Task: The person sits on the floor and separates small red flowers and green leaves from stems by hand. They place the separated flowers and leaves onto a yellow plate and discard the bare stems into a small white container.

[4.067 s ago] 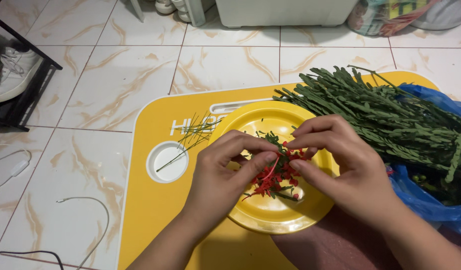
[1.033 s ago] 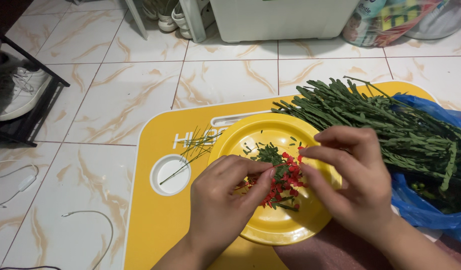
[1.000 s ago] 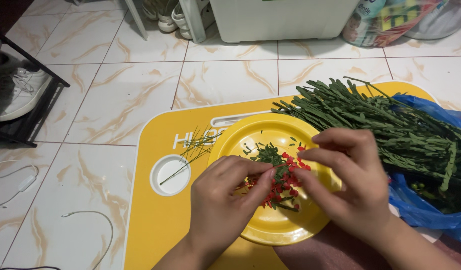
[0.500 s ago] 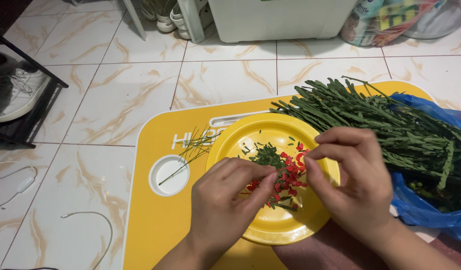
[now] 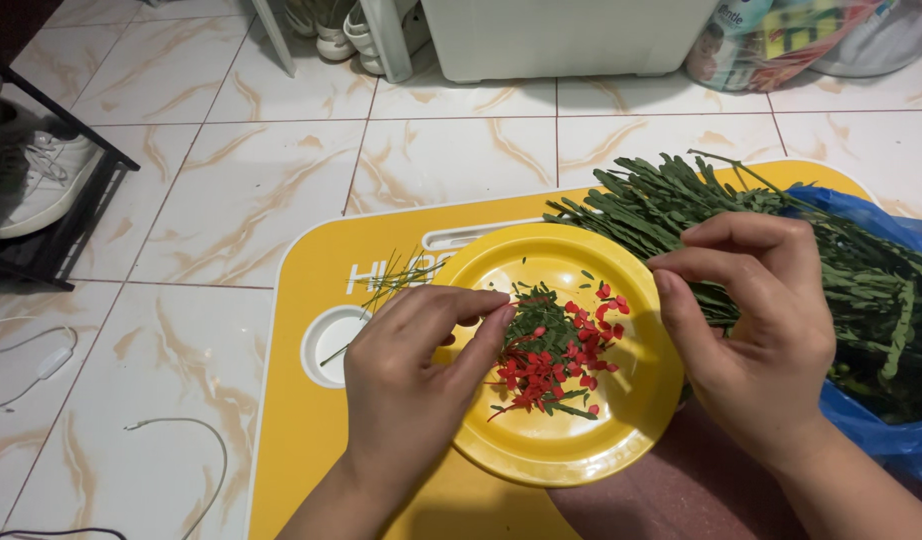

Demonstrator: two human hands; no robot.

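Observation:
A yellow plate [image 5: 581, 452] sits on a yellow lap table [image 5: 296, 450]. In it lies a small pile of red petals [image 5: 553, 366] mixed with green leaf pieces [image 5: 537, 318]. My left hand [image 5: 416, 375] reaches over the plate's left rim, its fingertips pinched at the edge of the green pieces. My right hand [image 5: 756, 325] hovers over the plate's right rim with thumb pressed to forefinger; I see nothing in the pinch. A big bundle of leafy green stems [image 5: 681, 200] lies behind and to the right of the plate.
A blue plastic bag [image 5: 881, 435] lies under the stems at the right. The table has a round white cup hole [image 5: 326, 345] and a few loose sprigs [image 5: 401, 280]. A black rack with a white sneaker [image 5: 31, 185] stands left; a white cable [image 5: 181, 440] lies on the tiled floor.
Both hands have drawn apart from the middle of the pile. The right hand has pulled back to the plate's right rim, the left stays at the green pieces.

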